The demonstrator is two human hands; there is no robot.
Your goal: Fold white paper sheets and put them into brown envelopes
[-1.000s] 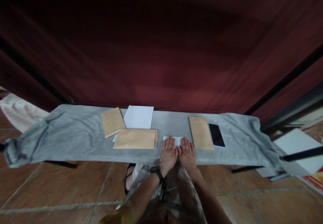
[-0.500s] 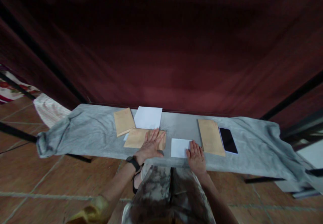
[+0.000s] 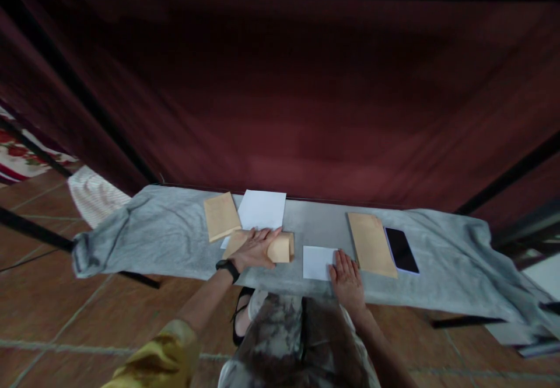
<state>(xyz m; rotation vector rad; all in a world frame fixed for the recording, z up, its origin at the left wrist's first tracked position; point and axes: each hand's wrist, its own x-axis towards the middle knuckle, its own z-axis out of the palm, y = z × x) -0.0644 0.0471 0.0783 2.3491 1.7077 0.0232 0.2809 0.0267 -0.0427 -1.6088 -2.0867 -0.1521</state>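
Left hand across a brown envelope, right hand flat on a small white sheet

The left hand (image 3: pixel 254 250) lies over the middle brown envelope (image 3: pixel 280 249), fingers towards its far edge and thumb out along the near side; whether they clamp it cannot be told. The envelope's right end, bent and slightly raised, shows past the hand. The right hand (image 3: pixel 347 277) is open, fingers close together, on the right edge of the small white sheet (image 3: pixel 317 262).

A strip of grey cloth (image 3: pixel 157 236) separates the middle envelope from the small sheet, and a wider stretch runs beyond the sheet, between the large white sheet (image 3: pixel 262 208) and the right brown envelope (image 3: pixel 371 245). The phone (image 3: pixel 401 250) lies just beside that envelope's right edge, screen dark. The left brown envelope (image 3: pixel 221 216) sits tilted near the far edge of the cloth, its lower right corner close to the middle envelope. The cloth's far edge runs along the dark red curtain (image 3: pixel 280 143); its near edge passes just in front of the wearer's lap. Rumpled cloth spreads to both ends.

Faint marks on the left and right envelopes are too small to read.
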